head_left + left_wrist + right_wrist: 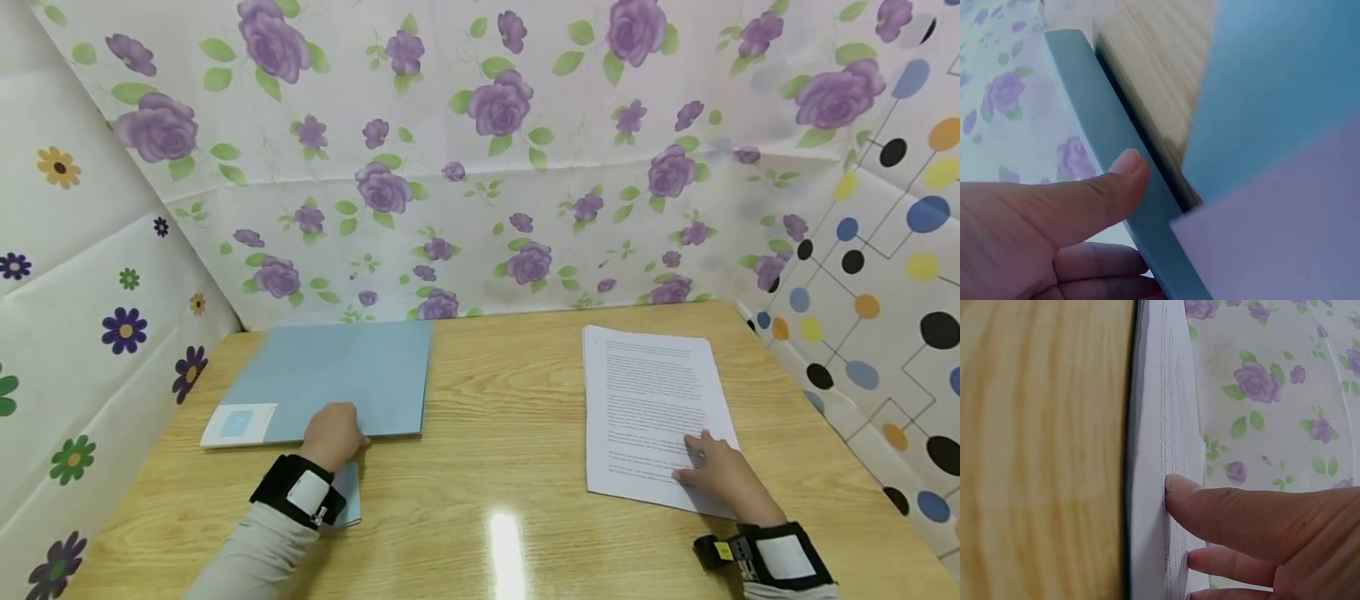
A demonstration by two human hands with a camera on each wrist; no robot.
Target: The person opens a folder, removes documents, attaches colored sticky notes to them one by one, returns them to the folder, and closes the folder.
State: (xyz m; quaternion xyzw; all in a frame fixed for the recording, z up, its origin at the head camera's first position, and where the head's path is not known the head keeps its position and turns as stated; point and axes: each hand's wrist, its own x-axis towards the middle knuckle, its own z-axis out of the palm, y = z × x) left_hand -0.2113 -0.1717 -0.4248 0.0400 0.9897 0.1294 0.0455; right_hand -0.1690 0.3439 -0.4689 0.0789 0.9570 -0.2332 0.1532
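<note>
Log: the folder (352,375) lay at the left of the desk (502,417), long axis running across, and most of it reached forward from the left grip (333,437) at its near edge. That grip's thumb lay against the folder with the fingers bent; on my feeds I could not tell whether it pinched or merely rested. The stack (652,408) lay to the right, printed side up, long axis running front to back. The right grip (723,479) rested near its near right corner, thumb and fingers spread, so I noted most of the stack forward and left of it. Key relation: folder and stack well apart, long axes roughly crosswise, each nearest the grip on its own side. A blue piece (348,487) was partly hidden by the left forearm; I could not identify it.
</note>
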